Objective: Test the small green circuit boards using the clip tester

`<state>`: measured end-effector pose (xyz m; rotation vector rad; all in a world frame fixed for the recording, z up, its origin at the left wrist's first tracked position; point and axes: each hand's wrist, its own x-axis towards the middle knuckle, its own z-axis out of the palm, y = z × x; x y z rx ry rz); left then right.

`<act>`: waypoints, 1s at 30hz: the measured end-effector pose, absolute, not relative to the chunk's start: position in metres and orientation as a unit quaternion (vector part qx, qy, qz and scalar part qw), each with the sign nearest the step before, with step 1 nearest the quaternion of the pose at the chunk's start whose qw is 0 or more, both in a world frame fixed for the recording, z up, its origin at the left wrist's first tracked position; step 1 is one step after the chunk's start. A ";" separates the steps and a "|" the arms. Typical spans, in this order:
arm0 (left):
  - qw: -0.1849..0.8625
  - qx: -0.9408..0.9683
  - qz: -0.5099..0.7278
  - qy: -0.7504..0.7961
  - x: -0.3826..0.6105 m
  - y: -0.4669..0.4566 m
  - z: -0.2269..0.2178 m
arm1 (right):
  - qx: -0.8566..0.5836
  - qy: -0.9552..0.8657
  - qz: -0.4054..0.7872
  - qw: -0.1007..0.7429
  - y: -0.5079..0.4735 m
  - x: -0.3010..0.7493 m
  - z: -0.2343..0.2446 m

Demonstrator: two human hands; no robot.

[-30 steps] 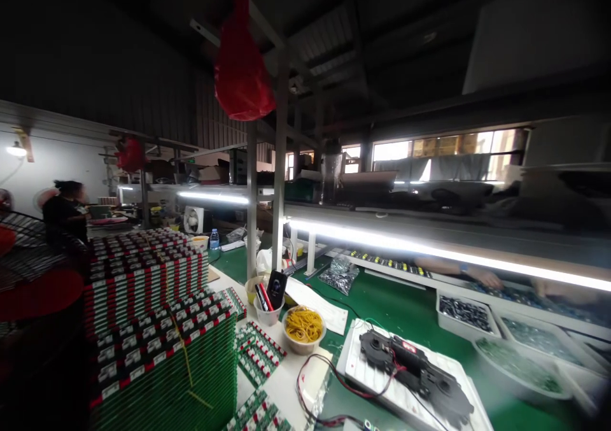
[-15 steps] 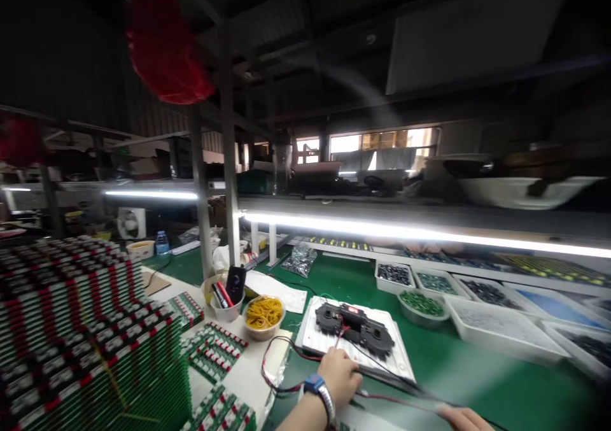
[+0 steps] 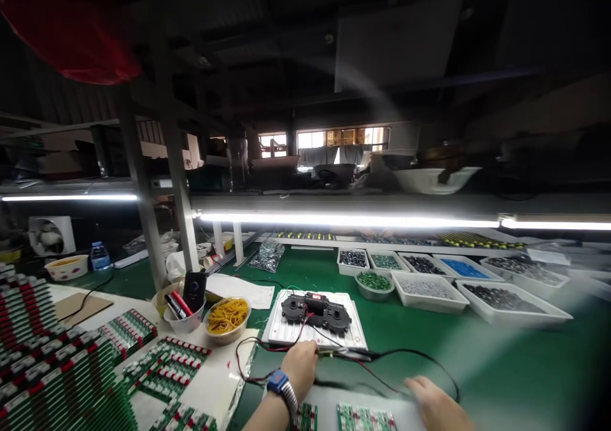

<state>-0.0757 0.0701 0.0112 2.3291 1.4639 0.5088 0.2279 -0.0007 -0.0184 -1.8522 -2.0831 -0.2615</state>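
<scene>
A black-and-red wire lead (image 3: 346,353) runs across the green counter (image 3: 501,367), with one stretch gripped in the left hand (image 3: 300,367), which wears a blue-faced wristwatch (image 3: 279,383). The right hand (image 3: 429,404) lies open and well apart from the left, beside a loop of the wire. Just ahead of the hands sits a white perforated board (image 3: 315,339) carrying a black twin-wheeled assembly (image 3: 316,312). Left of the left hand are a bowl of yellow rubber bands (image 3: 228,316) and stacked green circuit boards (image 3: 48,354); farther ahead, white trays of small parts (image 3: 424,294) line the counter.
</scene>
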 end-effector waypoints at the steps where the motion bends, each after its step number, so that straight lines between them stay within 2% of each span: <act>1: 0.171 0.824 0.192 0.505 -0.069 0.063 0.015 | -0.651 -0.729 -0.096 0.186 -0.002 0.220 -0.013; 3: 0.185 0.841 0.217 0.460 -0.057 0.047 0.021 | -0.603 -0.755 -0.074 0.246 -0.006 0.201 -0.001; 5: 0.225 0.852 0.251 0.401 -0.045 0.032 0.023 | -0.543 -0.787 0.022 0.293 -0.013 0.183 0.006; 8: 0.304 0.842 0.273 0.353 -0.034 0.016 0.021 | -0.515 -0.765 0.193 0.336 -0.025 0.166 0.011; 11: 0.324 0.830 0.255 0.376 -0.028 0.011 0.019 | -0.502 -0.747 0.260 0.350 -0.032 0.168 0.018; 16: 0.300 0.826 0.266 0.396 -0.014 0.014 0.022 | -0.532 -0.763 0.226 0.289 -0.036 0.187 0.035; 20: 0.295 0.826 0.243 0.413 -0.002 0.013 0.015 | -0.583 -0.761 0.168 0.229 -0.035 0.196 0.023; 27: 0.285 0.824 0.220 0.437 0.009 0.011 0.000 | -0.581 -0.760 0.159 0.245 -0.036 0.199 0.001; 30: 0.277 0.824 0.216 0.444 0.011 0.011 -0.002 | -0.599 -0.758 0.111 0.234 -0.040 0.197 0.002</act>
